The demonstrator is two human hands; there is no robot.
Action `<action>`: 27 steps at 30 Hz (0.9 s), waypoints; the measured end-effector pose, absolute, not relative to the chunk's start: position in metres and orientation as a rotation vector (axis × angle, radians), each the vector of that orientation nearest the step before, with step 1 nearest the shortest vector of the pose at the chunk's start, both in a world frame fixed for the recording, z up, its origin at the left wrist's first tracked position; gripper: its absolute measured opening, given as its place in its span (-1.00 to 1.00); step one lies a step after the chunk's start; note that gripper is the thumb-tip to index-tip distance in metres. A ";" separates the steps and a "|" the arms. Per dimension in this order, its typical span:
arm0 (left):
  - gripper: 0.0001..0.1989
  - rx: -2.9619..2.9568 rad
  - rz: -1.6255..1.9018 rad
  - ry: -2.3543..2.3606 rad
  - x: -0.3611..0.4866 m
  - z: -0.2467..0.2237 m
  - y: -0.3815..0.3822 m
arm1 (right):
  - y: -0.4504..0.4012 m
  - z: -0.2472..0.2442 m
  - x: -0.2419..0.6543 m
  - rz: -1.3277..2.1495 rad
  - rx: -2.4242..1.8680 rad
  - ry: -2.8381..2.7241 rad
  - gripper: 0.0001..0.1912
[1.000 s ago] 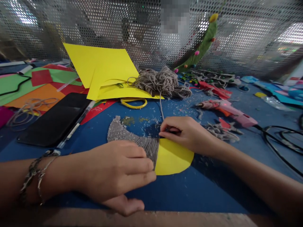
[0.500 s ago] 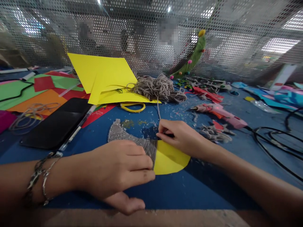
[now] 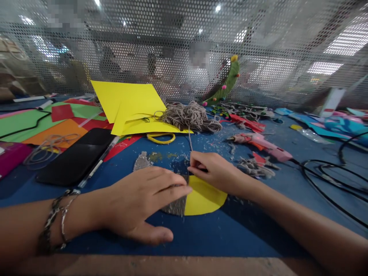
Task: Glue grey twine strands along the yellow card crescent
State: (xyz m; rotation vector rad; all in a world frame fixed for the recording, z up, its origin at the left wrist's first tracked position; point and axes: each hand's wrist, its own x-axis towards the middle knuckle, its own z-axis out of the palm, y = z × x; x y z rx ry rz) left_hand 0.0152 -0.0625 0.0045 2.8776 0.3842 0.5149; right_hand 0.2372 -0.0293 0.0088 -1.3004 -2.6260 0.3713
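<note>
A yellow paper shape lies on the blue table, its left part covered in rows of grey yarn. Over the yarn rows rests my left hand, palm down, thumb apart from the fingers, fingertips near the edge where yarn meets bare yellow. My right hand pinches a grey strand at the shape's upper edge. That strand runs back to a loose heap of grey yarn. The underside of my left hand is hidden.
Yellow sheets and yellow scissors handles lie behind. A black phone is at the left. At the right are a pink glue gun, its black cable and grey scraps. A perforated metal screen stands behind.
My left hand has shifted up over the yarn rows, uncovering their lower part and covering more of the top. My right hand still pinches the strand. The view has tilted slightly.
</note>
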 end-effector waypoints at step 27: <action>-0.48 2.754 0.377 0.433 0.012 0.006 -0.055 | -0.028 0.008 0.237 0.311 -1.297 -2.629 -0.82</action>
